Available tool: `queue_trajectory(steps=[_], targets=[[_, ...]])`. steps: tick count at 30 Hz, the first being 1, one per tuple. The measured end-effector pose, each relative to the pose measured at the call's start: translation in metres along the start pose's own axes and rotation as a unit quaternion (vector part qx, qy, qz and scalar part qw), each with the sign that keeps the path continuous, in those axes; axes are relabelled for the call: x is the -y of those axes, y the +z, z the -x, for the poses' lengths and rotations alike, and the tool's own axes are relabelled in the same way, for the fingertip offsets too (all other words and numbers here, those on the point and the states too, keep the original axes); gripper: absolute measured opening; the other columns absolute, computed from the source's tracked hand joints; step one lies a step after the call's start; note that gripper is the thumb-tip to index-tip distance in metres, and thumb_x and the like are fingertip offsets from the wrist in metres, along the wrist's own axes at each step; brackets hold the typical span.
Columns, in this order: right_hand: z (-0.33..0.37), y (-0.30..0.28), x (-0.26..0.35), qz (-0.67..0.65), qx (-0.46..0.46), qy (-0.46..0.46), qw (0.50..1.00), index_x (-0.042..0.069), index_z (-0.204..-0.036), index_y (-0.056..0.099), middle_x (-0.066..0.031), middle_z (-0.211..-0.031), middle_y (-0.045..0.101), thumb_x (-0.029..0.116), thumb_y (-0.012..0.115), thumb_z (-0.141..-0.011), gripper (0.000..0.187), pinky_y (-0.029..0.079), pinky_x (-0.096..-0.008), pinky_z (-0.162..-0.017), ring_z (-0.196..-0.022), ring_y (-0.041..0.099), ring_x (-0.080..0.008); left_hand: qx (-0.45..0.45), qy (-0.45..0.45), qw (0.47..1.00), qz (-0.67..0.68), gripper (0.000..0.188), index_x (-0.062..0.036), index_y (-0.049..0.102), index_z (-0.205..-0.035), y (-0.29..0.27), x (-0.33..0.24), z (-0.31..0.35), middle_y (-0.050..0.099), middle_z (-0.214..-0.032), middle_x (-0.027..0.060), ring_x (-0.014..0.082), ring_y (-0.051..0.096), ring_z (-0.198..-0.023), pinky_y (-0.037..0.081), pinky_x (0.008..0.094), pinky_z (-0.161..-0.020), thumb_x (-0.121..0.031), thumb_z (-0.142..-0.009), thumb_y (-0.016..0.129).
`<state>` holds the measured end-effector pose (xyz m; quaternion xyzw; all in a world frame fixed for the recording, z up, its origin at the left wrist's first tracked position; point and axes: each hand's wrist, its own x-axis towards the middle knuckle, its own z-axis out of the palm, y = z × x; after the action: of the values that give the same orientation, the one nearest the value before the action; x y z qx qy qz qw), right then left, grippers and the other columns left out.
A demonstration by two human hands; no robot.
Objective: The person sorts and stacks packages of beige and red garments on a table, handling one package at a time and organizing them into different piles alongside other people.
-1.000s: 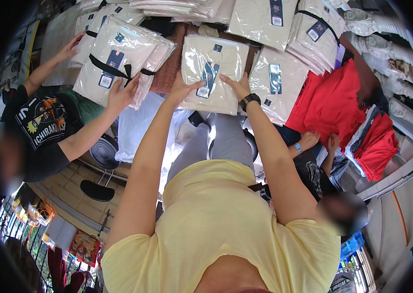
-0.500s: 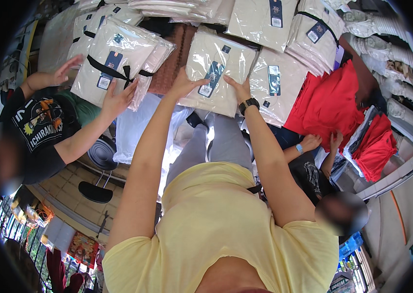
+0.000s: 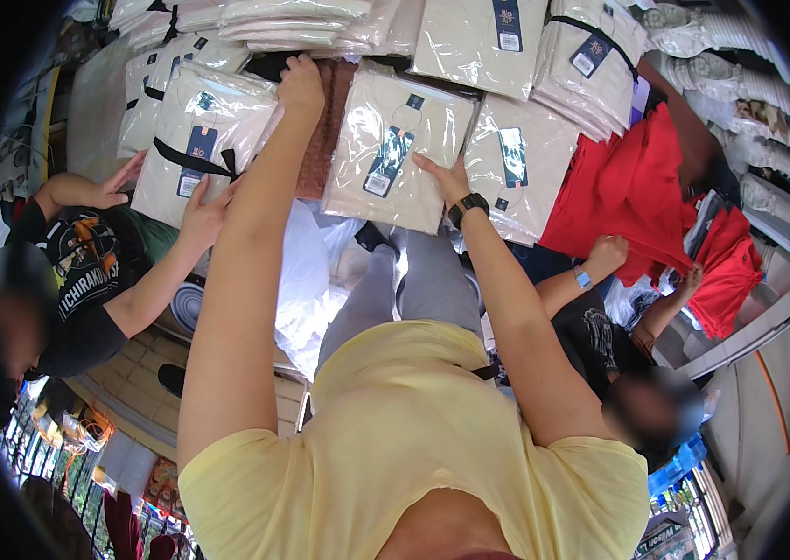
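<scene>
A flat cream folded garment in a clear plastic bag [image 3: 399, 191], with a navy tag, lies in front of me at the table's near edge. My right hand [image 3: 446, 184], with a black watch on the wrist, grips its right side, thumb on top and fingers round the edge. Farther off, my left hand [image 3: 301, 86] reaches past the garment's left side. Its fingers are curled together beside a dark bundle of black fabric [image 3: 269, 65]; what they hold, if anything, is hidden. Another bagged cream garment [image 3: 511, 173] lies right of my right hand.
At left a co-worker's hands [image 3: 203, 215] touch a bagged stack tied with black ribbon [image 3: 213, 121]. A person at right handles red cloth [image 3: 614, 196]. More bagged stacks [image 3: 479, 47] line the far side; wrapped white goods [image 3: 740, 103] fill the right shelf.
My left hand has let go of the bagged garment and moved away, up to the dark fabric. My right hand keeps its hold. The co-worker's right hand has shifted slightly toward their body.
</scene>
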<state>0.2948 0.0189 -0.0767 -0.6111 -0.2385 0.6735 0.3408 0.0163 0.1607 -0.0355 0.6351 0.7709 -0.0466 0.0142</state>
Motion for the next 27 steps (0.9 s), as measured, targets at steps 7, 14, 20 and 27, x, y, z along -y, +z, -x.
queue_trajectory(steps=[7, 14, 20, 27], targets=[[0.007, 0.005, 0.011, -0.024, -0.033, 0.020, 0.999, -0.001, -0.124, 0.044, -0.0150, -0.113, 0.060, 0.016, 0.084, -0.068, 0.071, 0.052, -0.0354, -0.084, -0.099, 0.062, -0.0247, 0.053, -0.058, 0.844, 0.531, 0.023, -0.0018, 0.050, -0.109, -0.075, 0.006, 0.090, 0.062, -0.098, 0.0142, 0.0187, 0.060, -0.089, 0.048, 0.0308, -0.060, -0.018, -0.094, 0.055], [0.007, 0.009, 0.011, -0.011, -0.008, 0.001, 1.000, -0.001, -0.125, 0.043, -0.0142, -0.112, 0.060, 0.016, 0.083, -0.069, 0.071, 0.052, -0.0355, -0.083, -0.097, 0.062, -0.0243, 0.196, -0.175, 0.503, 0.823, 0.026, -0.0028, 0.055, -0.119, -0.088, 0.051, 0.169, 0.061, -0.113, 0.0076, 0.0124, 0.058, -0.082, 0.048, 0.0256, -0.070, -0.008, -0.093, 0.055], [0.001, 0.005, 0.004, -0.034, 0.009, -0.006, 0.999, -0.004, -0.128, 0.037, -0.0193, -0.116, 0.057, 0.020, 0.087, -0.063, 0.086, 0.052, -0.0365, -0.085, -0.101, 0.061, -0.0267, 0.185, -0.123, 0.465, 0.857, 0.032, -0.0009, 0.054, -0.122, -0.134, 0.074, 0.182, 0.059, -0.118, 0.0085, 0.0136, 0.056, -0.083, 0.049, 0.0290, -0.077, -0.008, -0.091, 0.057], [0.000, 0.007, 0.005, -0.032, 0.004, 0.003, 0.999, -0.004, -0.129, 0.035, -0.0195, -0.117, 0.057, 0.020, 0.088, -0.062, 0.088, 0.052, -0.0372, -0.087, -0.102, 0.060, -0.0279, 0.172, -0.105, 0.642, 0.740, 0.031, 0.0024, 0.058, -0.119, -0.171, 0.081, 0.195, 0.064, -0.101, 0.0078, 0.0120, 0.060, -0.079, 0.049, 0.0263, -0.077, -0.005, -0.089, 0.059]])
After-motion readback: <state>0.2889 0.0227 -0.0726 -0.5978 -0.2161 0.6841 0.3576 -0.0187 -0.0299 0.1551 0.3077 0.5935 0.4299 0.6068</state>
